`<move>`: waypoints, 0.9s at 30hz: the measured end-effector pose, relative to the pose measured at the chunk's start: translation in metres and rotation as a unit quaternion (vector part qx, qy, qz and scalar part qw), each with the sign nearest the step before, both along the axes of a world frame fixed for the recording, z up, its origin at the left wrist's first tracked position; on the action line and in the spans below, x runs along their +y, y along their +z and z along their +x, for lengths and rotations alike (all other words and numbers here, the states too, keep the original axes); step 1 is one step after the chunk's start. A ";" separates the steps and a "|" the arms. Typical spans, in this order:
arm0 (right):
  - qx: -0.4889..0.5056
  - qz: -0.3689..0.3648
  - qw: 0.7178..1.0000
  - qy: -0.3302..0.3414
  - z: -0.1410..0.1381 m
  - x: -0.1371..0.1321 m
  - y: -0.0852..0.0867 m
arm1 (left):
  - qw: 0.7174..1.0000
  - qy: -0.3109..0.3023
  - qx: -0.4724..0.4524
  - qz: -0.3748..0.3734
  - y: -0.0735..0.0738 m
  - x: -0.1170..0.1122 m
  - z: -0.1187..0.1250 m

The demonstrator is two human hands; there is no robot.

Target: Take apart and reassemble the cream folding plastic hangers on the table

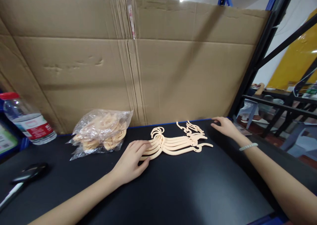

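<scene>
A row of cream plastic hanger-shaped parts (177, 143) lies overlapped on the black table (188, 188). My left hand (131, 162) rests on the left end of that row, fingers together and pressing on the parts. My right hand (226, 126) lies flat and open on the table's far right corner, just right of the parts, touching none of them. A pale bead bracelet (248, 146) is on that wrist.
A clear plastic bag (101, 131) of more cream parts sits left of the row. A water bottle (26, 119) with a red cap lies at far left, a black object (31, 172) before it. A tall cardboard sheet (133, 59) walls the table's back. Metal shelving (279, 102) stands right.
</scene>
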State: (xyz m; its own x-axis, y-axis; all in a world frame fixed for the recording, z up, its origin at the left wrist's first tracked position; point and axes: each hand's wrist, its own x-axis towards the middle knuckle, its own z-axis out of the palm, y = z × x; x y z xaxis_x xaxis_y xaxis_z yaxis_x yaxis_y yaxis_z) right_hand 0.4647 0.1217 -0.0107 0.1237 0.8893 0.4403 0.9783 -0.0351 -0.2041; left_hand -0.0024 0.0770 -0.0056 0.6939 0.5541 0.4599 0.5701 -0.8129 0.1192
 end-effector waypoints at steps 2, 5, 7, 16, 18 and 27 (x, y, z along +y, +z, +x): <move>0.017 -0.024 0.997 0.070 -0.028 0.005 -0.005 | 1.000 0.001 -0.006 0.001 0.000 0.000 0.001; 0.039 -0.039 0.991 0.119 -0.055 0.005 -0.010 | 1.000 0.003 -0.015 0.000 0.001 -0.002 0.001; 0.053 -0.031 0.991 0.115 -0.061 0.005 -0.012 | 1.000 0.003 -0.018 0.000 0.002 -0.002 0.002; 0.097 0.023 0.990 0.097 -0.061 0.009 -0.012 | 1.000 0.005 -0.028 0.004 0.002 -0.002 0.003; 0.116 0.052 0.989 0.073 -0.060 0.008 -0.009 | 0.999 0.005 -0.032 0.016 0.002 -0.002 0.002; 0.226 0.113 0.956 0.147 -0.109 -0.021 0.020 | 0.989 -0.011 -0.136 -0.050 0.009 -0.043 0.015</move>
State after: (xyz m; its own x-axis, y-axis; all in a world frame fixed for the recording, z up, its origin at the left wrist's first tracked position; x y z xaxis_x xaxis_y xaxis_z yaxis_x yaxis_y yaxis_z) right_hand 0.3560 0.1009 0.0096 0.1055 0.8032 0.5862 0.7498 0.3230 -0.5775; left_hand 0.0126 0.0344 0.0030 0.5641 0.5932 0.5744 0.4886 -0.8006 0.3469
